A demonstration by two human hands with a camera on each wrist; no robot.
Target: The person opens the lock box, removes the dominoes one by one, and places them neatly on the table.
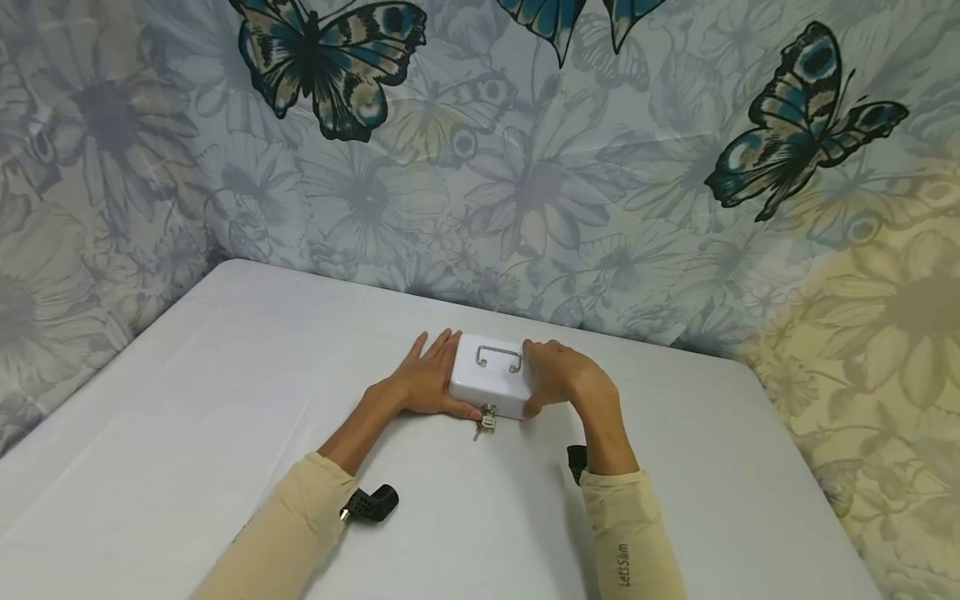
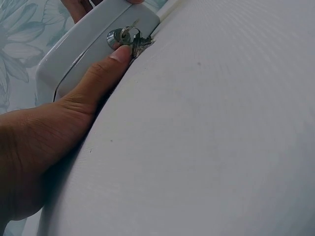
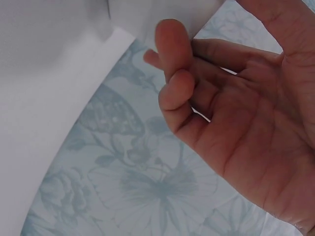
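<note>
A white metal cash box (image 1: 487,379) sits closed on the table, its wire carrying handle (image 1: 498,352) on the lid. Keys (image 1: 487,421) on a ring hang at the front lock. Along the box's left side lies my left hand (image 1: 431,383), fingers straight and spread, the thumb stretched across the front below the lock. In the left wrist view, the thumb tip touches near the keys (image 2: 140,43). My right hand (image 1: 558,375) grips the right end, thumb at the front corner and fingers toward the back. Curled fingers (image 3: 174,49) show against the box in the right wrist view.
A white-covered table (image 1: 262,375) extends around the box. Behind it and along both sides hangs a flowered cloth (image 1: 540,183) with butterfly prints. Black wrist mounts (image 1: 372,503) stick out from the beige sleeves (image 1: 285,525).
</note>
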